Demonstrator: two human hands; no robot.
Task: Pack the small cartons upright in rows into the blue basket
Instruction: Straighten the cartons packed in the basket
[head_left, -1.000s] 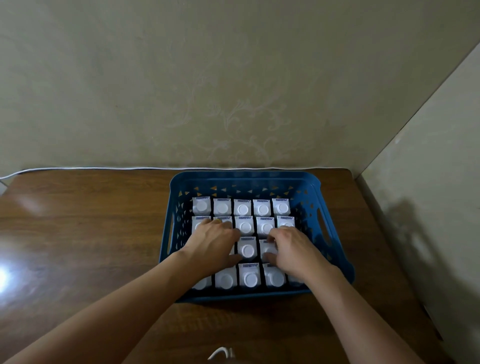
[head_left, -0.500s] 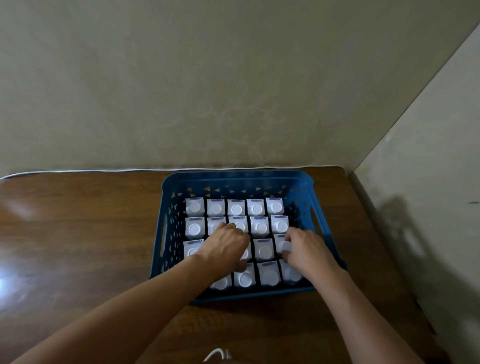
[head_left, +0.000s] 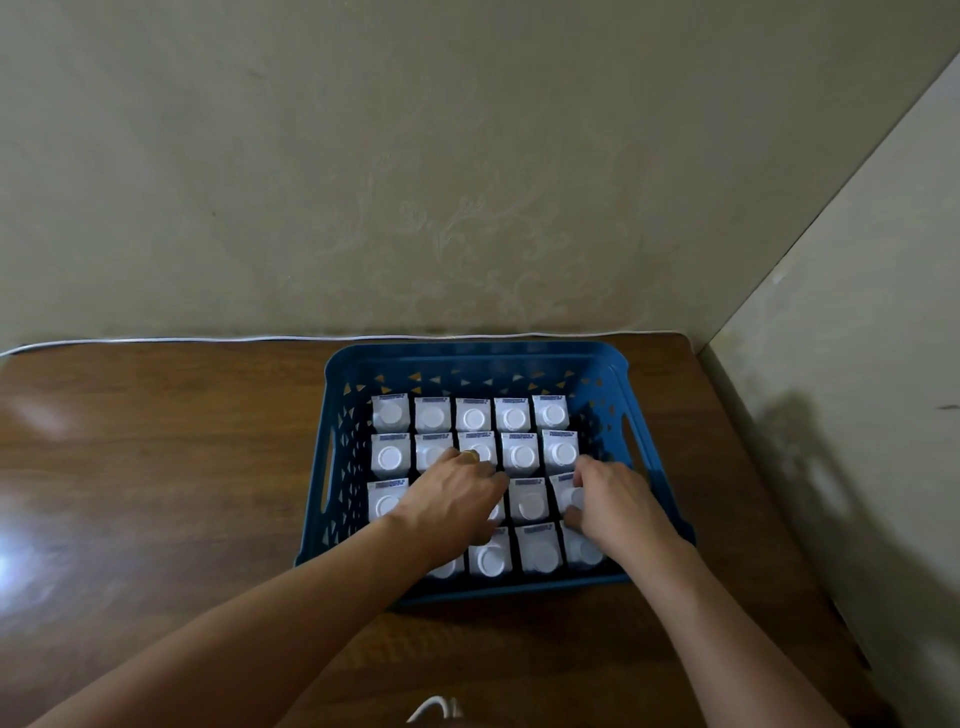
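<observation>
The blue basket (head_left: 470, 354) stands on the wooden table, filled with rows of small white cartons with round caps, such as one upright in the third row (head_left: 530, 501). My left hand (head_left: 452, 501), wearing a ring, reaches into the third row, with its fingers and thumb curled round a carton (head_left: 496, 512) that is mostly hidden under it. My right hand (head_left: 615, 506) pinches the rightmost carton (head_left: 569, 493) of the third row between fingers and thumb. The visible cartons all stand upright.
The basket sits near the table's (head_left: 156, 467) back right corner, close to two walls. A white cable (head_left: 208, 340) runs along the table's back edge. A white loop (head_left: 434, 709) shows at the bottom edge of the view.
Both hands have shifted about one carton to the right within the third row. The view has also drifted slightly.
</observation>
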